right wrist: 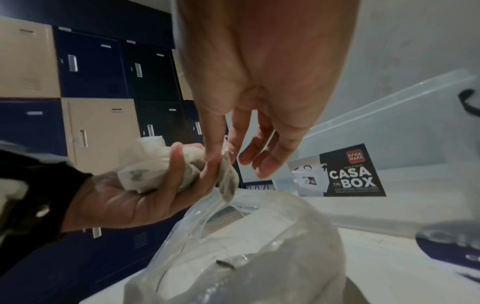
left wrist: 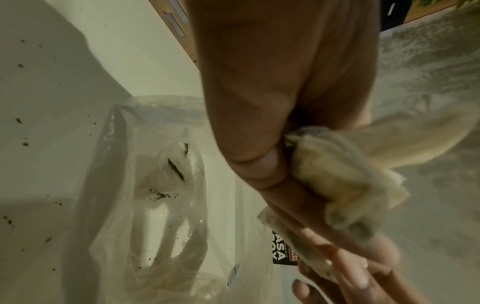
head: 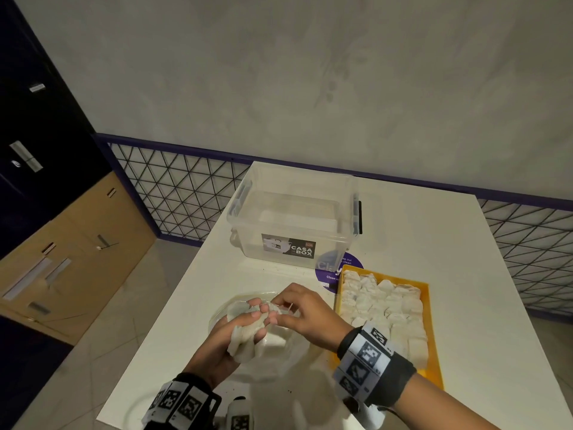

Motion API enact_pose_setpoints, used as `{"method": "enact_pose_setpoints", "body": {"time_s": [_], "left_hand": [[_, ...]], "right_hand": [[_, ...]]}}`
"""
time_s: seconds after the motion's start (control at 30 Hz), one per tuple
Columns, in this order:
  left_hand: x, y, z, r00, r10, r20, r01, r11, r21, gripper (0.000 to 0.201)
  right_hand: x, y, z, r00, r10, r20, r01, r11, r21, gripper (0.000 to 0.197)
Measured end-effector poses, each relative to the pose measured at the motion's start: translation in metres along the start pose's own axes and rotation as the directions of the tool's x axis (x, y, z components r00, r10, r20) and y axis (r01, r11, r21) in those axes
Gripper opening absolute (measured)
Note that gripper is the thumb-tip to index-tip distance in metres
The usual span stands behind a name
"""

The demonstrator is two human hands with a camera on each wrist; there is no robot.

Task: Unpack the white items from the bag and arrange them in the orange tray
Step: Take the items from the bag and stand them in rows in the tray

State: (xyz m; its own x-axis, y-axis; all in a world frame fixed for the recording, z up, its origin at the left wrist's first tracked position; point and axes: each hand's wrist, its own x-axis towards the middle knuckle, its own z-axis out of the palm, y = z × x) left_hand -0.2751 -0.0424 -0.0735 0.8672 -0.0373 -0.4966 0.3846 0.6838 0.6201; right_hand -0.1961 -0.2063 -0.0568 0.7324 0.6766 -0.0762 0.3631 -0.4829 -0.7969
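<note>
My left hand (head: pixel 248 321) is cupped palm up over the clear plastic bag (head: pixel 276 358) and grips a bundle of white pouches (head: pixel 245 339). My right hand (head: pixel 279 311) meets it from the right, thumb and forefinger pinching one pouch (right wrist: pixel 226 176) at the edge of the bundle (right wrist: pixel 148 166). Its other fingers are spread. In the left wrist view the bundle (left wrist: pixel 337 181) bulges out of my left hand, with the bag (left wrist: pixel 155 205) below. The orange tray (head: pixel 432 336) lies to the right, packed with rows of white pouches (head: pixel 384 308).
A clear lidded box labelled CASA BOX (head: pixel 294 218) stands behind the bag on the white table (head: pixel 480 305). A purple round sticker (head: pixel 328 271) sits between box and tray. Dark crumbs speck the tabletop (left wrist: pixel 23 144). Lockers (head: pixel 62 243) and a wire fence (head: pixel 186 193) stand at the left.
</note>
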Motion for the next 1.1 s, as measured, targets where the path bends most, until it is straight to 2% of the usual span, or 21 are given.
{"method": "enact_pose_setpoints", "body": {"time_s": [0.07,0.13,0.27,0.4,0.53,0.6,0.73,0.83,0.97,1.03,1.1], "left_hand": [[-0.001,0.002,0.0,1.0,0.003,0.024,-0.003,1.0,0.026,0.059],[-0.002,0.002,0.001,0.999,0.024,-0.034,-0.022,0.998,0.052,0.057],[-0.001,0.0,-0.003,0.996,0.037,-0.084,-0.038,0.999,-0.005,0.043],[-0.002,0.0,-0.006,0.993,0.042,-0.111,-0.046,0.998,-0.031,0.039],[-0.002,0.001,-0.006,0.994,0.055,-0.095,-0.057,0.998,-0.017,0.037],[0.0,0.001,-0.006,0.994,0.043,-0.104,-0.045,0.999,-0.022,0.038],[0.003,-0.001,-0.005,0.996,-0.019,-0.091,0.016,0.999,-0.036,0.03],[0.002,0.0,-0.001,0.997,-0.067,-0.049,0.066,0.997,-0.036,0.039],[0.003,-0.001,-0.001,0.993,-0.113,-0.034,0.11,0.991,-0.07,0.046],[0.004,-0.002,-0.002,0.992,-0.124,-0.034,0.122,0.991,-0.063,0.049],[0.005,-0.004,-0.001,0.99,-0.139,-0.025,0.137,0.988,-0.066,0.045]], "right_hand": [[0.001,-0.002,-0.001,1.0,0.02,-0.012,-0.019,0.998,0.061,0.031],[0.002,-0.003,-0.003,0.998,0.051,-0.024,-0.049,0.994,0.1,0.028],[0.003,-0.004,-0.01,0.993,0.105,-0.048,-0.097,0.984,0.15,0.025],[0.002,-0.005,-0.016,0.996,0.092,0.001,-0.092,0.996,0.016,0.013],[0.001,-0.003,-0.02,0.999,0.037,-0.002,-0.037,0.993,-0.115,0.013],[-0.001,-0.003,-0.023,0.999,0.037,-0.004,-0.037,0.991,-0.129,0.013],[-0.009,-0.002,-0.038,0.995,0.095,-0.028,-0.095,0.995,-0.019,0.009],[-0.022,0.002,-0.061,0.986,0.15,-0.07,-0.146,0.987,0.061,0.009],[-0.042,0.024,-0.089,0.96,0.245,-0.133,-0.235,0.968,0.085,0.013],[-0.049,0.04,-0.095,0.943,0.323,-0.077,-0.322,0.946,0.025,0.013],[-0.053,0.055,-0.093,0.917,0.394,0.056,-0.388,0.916,-0.097,0.014]]}}
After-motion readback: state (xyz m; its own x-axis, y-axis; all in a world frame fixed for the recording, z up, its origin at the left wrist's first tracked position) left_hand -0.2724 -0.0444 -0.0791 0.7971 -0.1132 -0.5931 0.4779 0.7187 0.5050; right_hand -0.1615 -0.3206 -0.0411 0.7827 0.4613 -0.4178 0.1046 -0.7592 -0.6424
